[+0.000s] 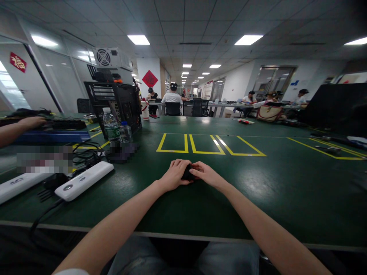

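A small black object sits between my two hands, low over the green tabletop; fingers cover most of it, so its kind does not show. My left hand is closed round its left side, with the back of the hand turned up. From the right, my right hand grips it with thumb and bent fingers. Just beyond the hands, yellow tape outlines mark several areas on the table.
At left lie white power strips with black cables. Behind them stand water bottles, a black open computer case and a power supply. Another person's hand reaches in from far left. A large black panel stands far right.
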Action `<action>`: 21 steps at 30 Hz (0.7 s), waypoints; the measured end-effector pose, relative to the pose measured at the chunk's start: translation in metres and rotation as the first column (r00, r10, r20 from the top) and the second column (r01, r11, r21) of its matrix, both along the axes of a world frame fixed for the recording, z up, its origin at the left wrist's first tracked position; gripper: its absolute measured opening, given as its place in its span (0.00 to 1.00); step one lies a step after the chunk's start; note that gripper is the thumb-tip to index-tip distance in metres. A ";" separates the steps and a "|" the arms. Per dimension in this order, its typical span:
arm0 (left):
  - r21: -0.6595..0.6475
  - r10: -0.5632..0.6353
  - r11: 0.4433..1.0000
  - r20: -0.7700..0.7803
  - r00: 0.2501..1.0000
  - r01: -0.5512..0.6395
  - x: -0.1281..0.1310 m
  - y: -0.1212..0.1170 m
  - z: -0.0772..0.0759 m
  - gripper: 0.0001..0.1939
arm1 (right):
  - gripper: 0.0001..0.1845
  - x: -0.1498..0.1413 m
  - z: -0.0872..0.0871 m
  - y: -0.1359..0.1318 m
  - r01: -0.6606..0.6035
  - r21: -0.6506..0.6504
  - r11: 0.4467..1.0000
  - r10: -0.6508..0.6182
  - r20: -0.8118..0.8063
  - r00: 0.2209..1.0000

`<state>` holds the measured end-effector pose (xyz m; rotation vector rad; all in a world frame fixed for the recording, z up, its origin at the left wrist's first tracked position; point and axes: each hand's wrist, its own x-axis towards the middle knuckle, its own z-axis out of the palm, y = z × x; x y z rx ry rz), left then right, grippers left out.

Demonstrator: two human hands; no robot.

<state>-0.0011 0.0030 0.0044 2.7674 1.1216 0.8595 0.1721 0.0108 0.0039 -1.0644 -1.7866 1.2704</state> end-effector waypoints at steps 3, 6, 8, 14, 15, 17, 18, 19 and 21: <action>-0.001 -0.002 1.000 -0.006 1.000 0.002 0.000 -0.001 0.001 0.29 | 0.17 0.001 0.005 -0.003 -0.062 0.037 0.997 0.062 -0.019 0.998; -0.012 -0.004 1.000 -0.003 1.000 0.004 -0.001 -0.001 0.002 0.28 | 0.18 0.001 0.011 -0.008 -0.106 0.062 0.992 0.108 -0.035 0.994; -0.016 -0.012 1.000 -0.002 1.000 0.012 -0.001 -0.001 0.002 0.29 | 0.16 0.001 0.012 -0.010 -0.091 0.071 0.993 0.093 -0.014 0.996; -0.025 -0.011 1.000 0.012 1.000 0.011 -0.001 -0.001 0.001 0.29 | 0.15 0.000 0.007 -0.008 -0.006 0.043 0.999 0.006 0.009 1.000; -0.025 -0.010 1.000 0.013 1.000 0.010 -0.001 -0.001 0.001 0.29 | 0.16 0.000 0.006 -0.007 0.004 0.019 1.000 -0.004 0.011 1.000; -0.021 -0.007 1.000 0.016 1.000 0.007 -0.001 -0.001 0.001 0.28 | 0.16 0.000 0.006 -0.007 0.012 -0.015 1.000 -0.011 0.016 1.000; -0.018 -0.008 1.000 0.016 1.000 0.008 -0.001 -0.001 0.001 0.28 | 0.16 0.000 0.007 -0.008 0.003 -0.016 1.000 -0.002 0.019 1.000; -0.016 -0.010 1.000 0.016 1.000 0.011 -0.001 -0.001 0.000 0.28 | 0.16 0.000 0.007 -0.008 -0.013 -0.007 1.000 0.013 0.020 1.000; -0.012 -0.016 1.000 0.013 1.000 0.016 -0.001 -0.001 0.000 0.28 | 0.16 0.001 0.009 -0.009 -0.052 0.019 0.998 0.052 0.006 0.999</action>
